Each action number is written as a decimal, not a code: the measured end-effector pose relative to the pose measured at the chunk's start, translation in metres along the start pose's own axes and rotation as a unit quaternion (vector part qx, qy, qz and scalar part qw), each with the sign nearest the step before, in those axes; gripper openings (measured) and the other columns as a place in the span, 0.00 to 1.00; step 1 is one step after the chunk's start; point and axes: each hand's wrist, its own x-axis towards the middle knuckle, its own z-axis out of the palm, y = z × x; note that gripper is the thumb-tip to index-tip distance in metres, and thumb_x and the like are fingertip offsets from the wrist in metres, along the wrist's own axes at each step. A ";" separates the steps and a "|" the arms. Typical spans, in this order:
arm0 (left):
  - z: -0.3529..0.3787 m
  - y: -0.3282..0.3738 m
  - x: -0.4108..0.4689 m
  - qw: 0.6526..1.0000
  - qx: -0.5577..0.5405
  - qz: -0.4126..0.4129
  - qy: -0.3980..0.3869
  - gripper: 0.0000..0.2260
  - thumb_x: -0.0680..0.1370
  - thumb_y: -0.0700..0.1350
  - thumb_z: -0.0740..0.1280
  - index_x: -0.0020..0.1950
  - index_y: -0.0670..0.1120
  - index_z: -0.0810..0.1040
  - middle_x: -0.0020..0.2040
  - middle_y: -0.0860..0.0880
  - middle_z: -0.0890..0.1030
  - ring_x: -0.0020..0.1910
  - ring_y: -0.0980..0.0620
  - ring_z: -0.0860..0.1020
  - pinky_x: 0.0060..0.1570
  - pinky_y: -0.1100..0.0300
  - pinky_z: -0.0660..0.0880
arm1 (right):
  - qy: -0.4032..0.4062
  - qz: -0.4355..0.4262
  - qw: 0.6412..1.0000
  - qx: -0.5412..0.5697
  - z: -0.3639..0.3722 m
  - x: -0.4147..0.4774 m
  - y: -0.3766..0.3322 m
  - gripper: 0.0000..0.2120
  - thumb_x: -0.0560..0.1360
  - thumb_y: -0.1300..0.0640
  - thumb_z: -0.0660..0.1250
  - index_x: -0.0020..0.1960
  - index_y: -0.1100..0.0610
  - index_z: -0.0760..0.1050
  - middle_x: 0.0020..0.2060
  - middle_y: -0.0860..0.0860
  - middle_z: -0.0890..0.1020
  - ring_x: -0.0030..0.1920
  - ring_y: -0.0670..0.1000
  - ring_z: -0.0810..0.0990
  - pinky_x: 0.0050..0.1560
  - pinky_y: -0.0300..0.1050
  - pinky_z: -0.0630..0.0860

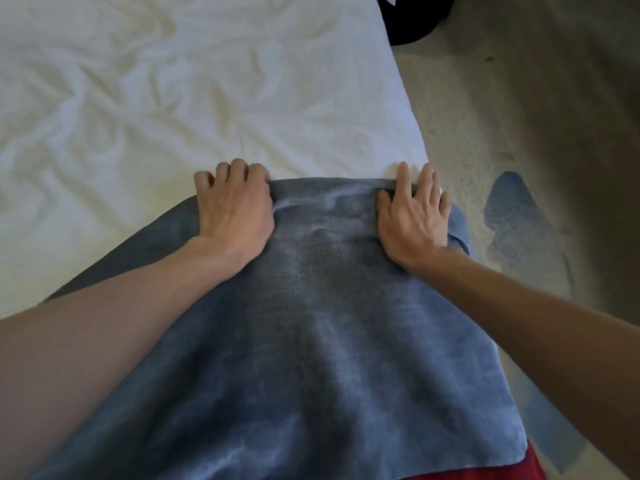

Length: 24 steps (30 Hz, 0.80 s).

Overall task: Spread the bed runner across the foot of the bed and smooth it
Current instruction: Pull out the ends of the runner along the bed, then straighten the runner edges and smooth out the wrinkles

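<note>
A blue-grey bed runner (311, 323) lies over the near right part of the white, wrinkled bed (156, 98) and drapes toward me. Both of my hands are at its far edge. My left hand (235, 206) has its fingers curled and grips that edge, with the fabric bunched at the thumb. My right hand (412, 216) lies near the bed's right edge with its fingers fairly straight, reaching past the runner onto the sheet. Its thumb pinches a small fold of the runner against the hand. Between the hands the runner's edge is stretched in a ridge.
Beige carpet (519, 98) runs along the bed's right side, with a blue patch (509, 206) on it. A dark object (415, 19) sits on the floor at the top, by the bed. Red clothing (485, 471) shows below the runner's near hem.
</note>
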 end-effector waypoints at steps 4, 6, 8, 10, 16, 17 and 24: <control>0.003 0.025 -0.002 0.997 -0.044 0.056 -0.003 0.15 0.79 0.53 0.54 0.57 0.46 0.73 0.51 0.45 0.74 0.49 0.44 0.72 0.51 0.48 0.65 | 0.027 -0.065 0.997 -0.011 0.003 -0.011 -0.008 0.31 0.79 0.41 0.47 0.77 0.54 0.48 0.76 0.60 0.47 0.76 0.61 0.44 0.73 0.59 0.43; 0.007 0.027 0.002 0.998 -0.040 0.043 -0.007 0.14 0.79 0.53 0.55 0.56 0.45 0.73 0.49 0.45 0.74 0.47 0.45 0.71 0.49 0.50 0.64 | 0.017 -0.069 0.997 -0.020 0.001 -0.010 -0.010 0.28 0.80 0.43 0.49 0.76 0.53 0.51 0.76 0.60 0.48 0.76 0.60 0.45 0.73 0.58 0.42; 0.011 0.025 0.006 0.999 -0.027 0.033 0.006 0.13 0.80 0.52 0.56 0.52 0.44 0.73 0.46 0.44 0.73 0.44 0.46 0.68 0.46 0.52 0.62 | 0.036 -0.058 0.998 -0.010 -0.002 -0.006 -0.012 0.20 0.80 0.49 0.53 0.69 0.55 0.61 0.74 0.62 0.56 0.74 0.61 0.52 0.73 0.60 0.47; 0.011 0.023 0.010 0.999 -0.020 0.034 0.018 0.13 0.79 0.50 0.55 0.49 0.42 0.72 0.44 0.45 0.70 0.41 0.47 0.65 0.44 0.53 0.61 | 0.072 -0.056 0.996 -0.014 -0.007 -0.001 -0.017 0.11 0.79 0.55 0.56 0.59 0.58 0.67 0.65 0.60 0.66 0.67 0.61 0.63 0.69 0.60 0.57; 0.007 0.021 0.020 0.999 -0.046 -0.025 0.005 0.09 0.79 0.46 0.55 0.48 0.43 0.71 0.46 0.44 0.71 0.42 0.47 0.64 0.45 0.52 0.61 | 0.110 -0.076 0.991 -0.017 -0.012 0.010 -0.028 0.09 0.75 0.66 0.60 0.54 0.59 0.66 0.54 0.56 0.70 0.54 0.57 0.68 0.63 0.56 0.63; 0.008 0.022 0.019 0.999 -0.042 -0.032 -0.012 0.09 0.79 0.46 0.56 0.50 0.43 0.71 0.47 0.44 0.71 0.44 0.47 0.65 0.46 0.52 0.62 | 0.106 -0.076 0.991 -0.012 -0.011 0.011 -0.028 0.09 0.76 0.64 0.60 0.56 0.59 0.66 0.55 0.57 0.70 0.57 0.58 0.68 0.64 0.57 0.62; 0.006 0.048 -0.030 0.990 -0.025 0.135 -0.045 0.30 0.77 0.57 0.51 0.74 0.41 0.58 0.74 0.39 0.58 0.74 0.41 0.55 0.72 0.40 0.49 | 0.021 -0.109 0.993 -0.033 0.000 -0.034 -0.018 0.33 0.78 0.42 0.47 0.77 0.57 0.44 0.76 0.61 0.42 0.76 0.59 0.40 0.73 0.57 0.39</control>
